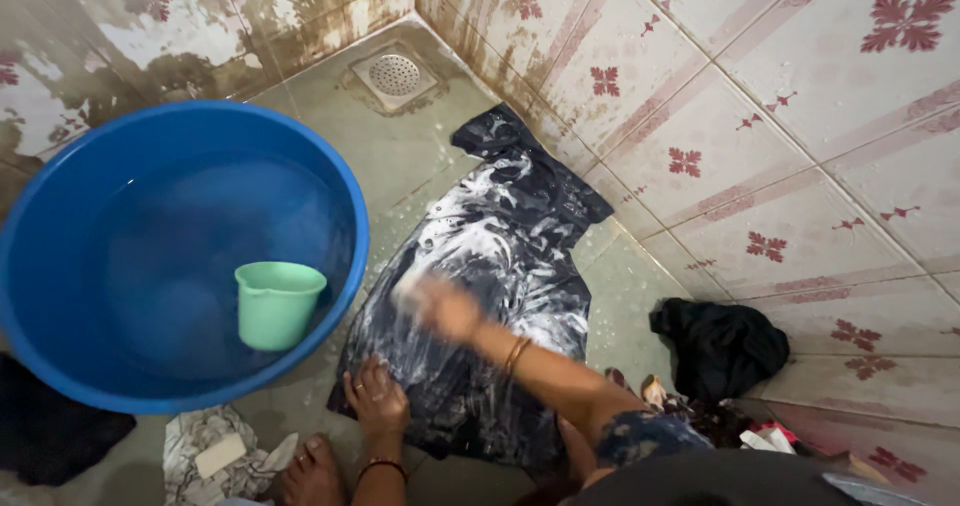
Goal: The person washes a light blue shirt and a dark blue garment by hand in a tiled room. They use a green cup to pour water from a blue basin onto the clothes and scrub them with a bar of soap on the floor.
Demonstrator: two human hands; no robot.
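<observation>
A dark wet garment (520,226) covered in white soap foam lies spread on the grey floor beside the tiled wall. My right hand (440,306) is blurred over its middle, closed around a small pale object that looks like a soap bar or brush. My left hand (376,398) presses flat on the garment's near edge, fingers spread. Bangles sit on my right wrist.
A large blue basin (60,216) of water holds a floating green mug (276,304) at left. A floor drain (394,74) sits in the far corner. A black cloth heap (720,344) lies at right; a patterned cloth with a soap bar (220,454) lies near my foot.
</observation>
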